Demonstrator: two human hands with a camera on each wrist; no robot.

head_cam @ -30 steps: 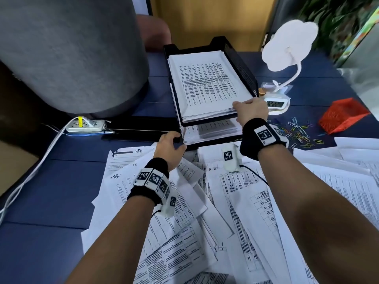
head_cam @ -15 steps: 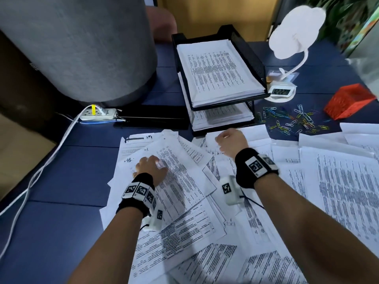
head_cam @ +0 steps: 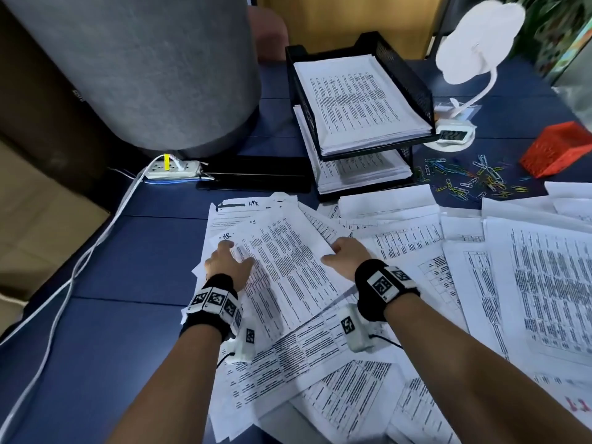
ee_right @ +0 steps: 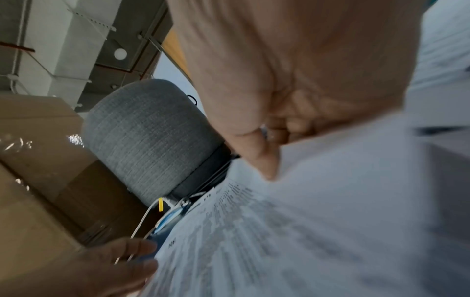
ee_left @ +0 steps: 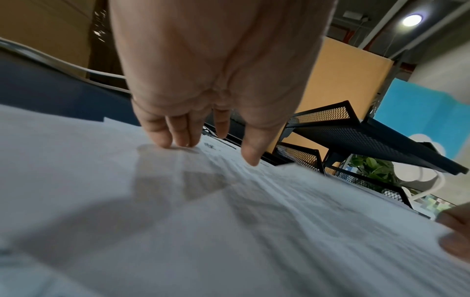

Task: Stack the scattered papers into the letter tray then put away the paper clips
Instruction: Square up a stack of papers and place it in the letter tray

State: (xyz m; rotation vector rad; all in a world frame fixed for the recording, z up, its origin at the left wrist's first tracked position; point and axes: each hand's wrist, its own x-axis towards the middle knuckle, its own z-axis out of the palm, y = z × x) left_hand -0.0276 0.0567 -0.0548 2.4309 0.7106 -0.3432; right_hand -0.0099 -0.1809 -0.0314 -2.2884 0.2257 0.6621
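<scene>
Printed papers (head_cam: 400,283) lie scattered over the near half of the blue desk. One sheet (head_cam: 288,261) on top sits between my hands. My left hand (head_cam: 229,257) presses straight fingers (ee_left: 175,138) on its left edge. My right hand (head_cam: 347,254) pinches its right edge, thumb (ee_right: 264,160) on top and fingers curled beneath. The black two-tier letter tray (head_cam: 407,78) stands beyond, both tiers filled with paper. Coloured paper clips (head_cam: 471,181) are strewn to the tray's right, beside a red mesh box (head_cam: 557,149).
A large grey fabric cylinder (head_cam: 137,68) stands at the back left, with a power strip (head_cam: 171,169) and white cables (head_cam: 80,267) at its foot. A white cloud-shaped lamp (head_cam: 477,43) and small clock (head_cam: 450,134) sit right of the tray.
Both hands have drawn back from the tray front to the scattered papers. The left now presses on the top sheet, and the right has taken hold of its right edge.
</scene>
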